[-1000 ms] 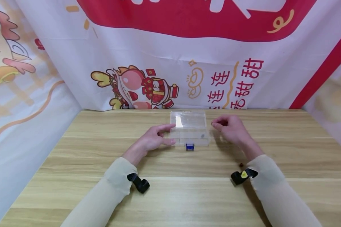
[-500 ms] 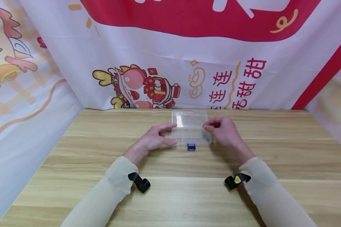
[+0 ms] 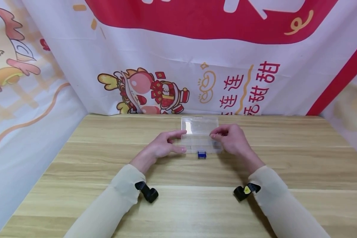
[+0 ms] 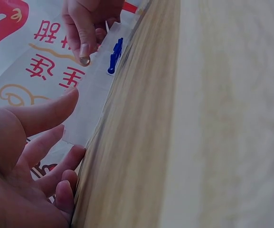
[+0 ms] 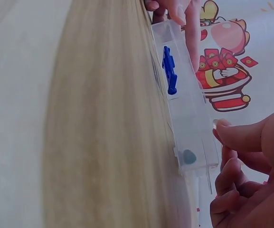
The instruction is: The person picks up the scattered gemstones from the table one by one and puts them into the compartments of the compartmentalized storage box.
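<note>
A clear plastic box point(image 3: 196, 142) lies on the table, its transparent lid point(image 3: 202, 125) swung back and a blue latch point(image 3: 201, 154) at the front. My left hand point(image 3: 163, 144) is at the box's left end, thumb by the front corner and index finger extended along the back part. Over the box's right part, my right hand point(image 3: 232, 138) pinches a small, round, shiny brownish bead point(image 4: 84, 61) between thumb and index finger. Through the box wall in the right wrist view, a dark grey-green bead point(image 5: 189, 156) shows in the right-end compartment.
The wood-grain table point(image 3: 178, 205) ends at a white printed cloth backdrop point(image 3: 154, 49) close behind the box. Another cloth point(image 3: 15, 82) hangs along the left side. Each sleeve carries a black wrist camera, such as the left wrist camera point(image 3: 147, 192).
My right hand has moved left from beside the box to above its right part, the bead pinched. A small brown bead by my right wrist is now out of sight. My left hand stays put.
</note>
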Available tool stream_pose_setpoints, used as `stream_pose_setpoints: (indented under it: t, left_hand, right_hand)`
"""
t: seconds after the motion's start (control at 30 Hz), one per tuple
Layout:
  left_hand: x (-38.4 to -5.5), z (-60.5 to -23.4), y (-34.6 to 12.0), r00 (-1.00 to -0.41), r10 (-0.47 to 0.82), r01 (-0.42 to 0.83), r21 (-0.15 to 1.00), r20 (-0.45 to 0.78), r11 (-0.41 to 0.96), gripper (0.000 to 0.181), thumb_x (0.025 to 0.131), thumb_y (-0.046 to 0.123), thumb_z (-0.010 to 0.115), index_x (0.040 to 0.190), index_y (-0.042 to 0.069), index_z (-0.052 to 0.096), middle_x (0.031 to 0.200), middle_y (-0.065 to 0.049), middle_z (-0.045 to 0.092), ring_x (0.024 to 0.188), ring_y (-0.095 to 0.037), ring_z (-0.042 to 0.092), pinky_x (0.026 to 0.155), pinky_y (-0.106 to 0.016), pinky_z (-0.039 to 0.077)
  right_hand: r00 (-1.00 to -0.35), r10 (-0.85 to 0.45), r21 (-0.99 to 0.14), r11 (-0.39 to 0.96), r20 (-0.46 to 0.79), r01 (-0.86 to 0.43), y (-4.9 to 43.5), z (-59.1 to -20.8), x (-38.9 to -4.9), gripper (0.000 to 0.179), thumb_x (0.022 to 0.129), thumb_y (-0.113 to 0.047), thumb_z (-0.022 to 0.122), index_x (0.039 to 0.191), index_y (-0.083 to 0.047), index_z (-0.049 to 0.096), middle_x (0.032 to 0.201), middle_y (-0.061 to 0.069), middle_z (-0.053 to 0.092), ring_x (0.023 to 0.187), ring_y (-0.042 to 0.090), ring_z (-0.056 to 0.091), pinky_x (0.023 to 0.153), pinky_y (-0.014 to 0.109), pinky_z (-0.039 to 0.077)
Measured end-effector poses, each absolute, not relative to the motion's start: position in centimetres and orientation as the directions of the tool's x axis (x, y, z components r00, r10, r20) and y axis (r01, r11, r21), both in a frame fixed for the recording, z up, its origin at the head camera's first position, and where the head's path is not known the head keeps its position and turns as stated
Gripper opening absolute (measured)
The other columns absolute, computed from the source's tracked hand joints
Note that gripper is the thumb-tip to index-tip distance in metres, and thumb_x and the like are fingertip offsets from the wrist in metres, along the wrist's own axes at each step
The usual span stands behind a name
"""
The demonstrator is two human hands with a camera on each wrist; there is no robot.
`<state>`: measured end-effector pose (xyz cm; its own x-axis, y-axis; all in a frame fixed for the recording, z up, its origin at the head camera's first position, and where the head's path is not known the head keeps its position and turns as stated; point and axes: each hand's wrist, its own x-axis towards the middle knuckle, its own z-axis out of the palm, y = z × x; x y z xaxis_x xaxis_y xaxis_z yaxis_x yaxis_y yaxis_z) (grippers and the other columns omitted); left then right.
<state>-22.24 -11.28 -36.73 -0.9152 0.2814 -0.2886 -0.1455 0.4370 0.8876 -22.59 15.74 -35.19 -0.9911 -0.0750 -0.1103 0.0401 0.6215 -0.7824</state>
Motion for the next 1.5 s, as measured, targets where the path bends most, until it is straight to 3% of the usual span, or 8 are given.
stream_pose_setpoints:
  t: [0.2, 0.47, 0.97, 1.13, 1.33, 1.5]
  left_hand:
    - [-22.29, -36.95, -11.24, -0.915, 0.281, -0.144, 0.884, -0.290, 0.445, 0.066, 0.089, 0.024, 0.086, 0.149, 0.037, 0.061, 0.154, 0.001, 0.056, 0.121, -0.026, 0.046, 0.098, -0.039, 0.039]
    - [-22.12, -36.72, -11.01, -0.921, 0.274, -0.137, 0.887, -0.279, 0.442, 0.066, 0.089, 0.022, 0.086, 0.149, 0.037, 0.062, 0.154, 0.001, 0.056, 0.121, -0.026, 0.046, 0.097, -0.038, 0.038]
    - [-22.06, -36.63, -10.73, -0.933, 0.263, -0.093, 0.868, -0.248, 0.488, 0.068, 0.090, 0.024, 0.086, 0.151, 0.037, 0.059, 0.151, 0.003, 0.060, 0.118, -0.025, 0.049, 0.094, -0.035, 0.041]
    - [-22.05, -36.60, -10.56, -0.933, 0.271, -0.075, 0.866, -0.235, 0.494, 0.068, 0.091, 0.024, 0.086, 0.152, 0.036, 0.058, 0.150, 0.002, 0.062, 0.111, -0.023, 0.054, 0.088, -0.032, 0.044]
    - [-22.07, -36.68, -10.55, -0.922, 0.264, -0.159, 0.899, -0.283, 0.408, 0.071, 0.089, 0.017, 0.086, 0.151, 0.037, 0.059, 0.154, 0.003, 0.059, 0.086, -0.019, 0.061, 0.070, -0.026, 0.050]
    - [-22.15, -36.83, -10.55, -0.916, 0.267, -0.188, 0.908, -0.299, 0.373, 0.070, 0.090, 0.014, 0.085, 0.150, 0.037, 0.059, 0.152, 0.004, 0.060, 0.090, -0.018, 0.067, 0.076, -0.027, 0.055]
  right_hand:
    - [-0.988, -0.095, -0.767, 0.641, -0.121, 0.032, 15.58, -35.56, -22.53, 0.014, 0.103, -0.019, 0.071, 0.114, -0.014, 0.078, 0.110, 0.009, 0.070, 0.097, 0.025, 0.057, 0.079, 0.033, 0.049]
    - [-0.990, -0.094, -0.752, 0.659, -0.101, 0.014, 15.35, -35.87, -22.65, 0.011, 0.102, -0.018, 0.072, 0.109, -0.014, 0.080, 0.102, 0.009, 0.069, 0.089, 0.024, 0.056, 0.071, 0.031, 0.048]
    - [-0.988, -0.107, -0.725, 0.689, -0.116, 0.010, 15.77, -35.63, -22.62, 0.011, 0.102, -0.021, 0.072, 0.110, -0.016, 0.079, 0.100, 0.008, 0.066, 0.087, 0.023, 0.057, 0.067, 0.030, 0.050]
    - [-0.987, -0.114, -0.724, 0.689, -0.113, 0.003, 16.00, -35.64, -22.58, 0.012, 0.102, -0.020, 0.071, 0.110, -0.016, 0.079, 0.099, 0.009, 0.066, 0.087, 0.023, 0.057, 0.066, 0.029, 0.050]
    - [-0.985, -0.139, -0.724, 0.689, -0.098, -0.025, 16.07, -35.60, -22.53, 0.012, 0.103, -0.018, 0.070, 0.111, -0.015, 0.079, 0.099, 0.009, 0.066, 0.086, 0.023, 0.057, 0.065, 0.030, 0.050]
    - [-0.984, -0.149, -0.720, 0.693, -0.094, -0.036, 16.12, -35.50, -22.48, 0.013, 0.103, -0.018, 0.070, 0.111, -0.014, 0.079, 0.099, 0.010, 0.066, 0.084, 0.022, 0.057, 0.064, 0.030, 0.050]
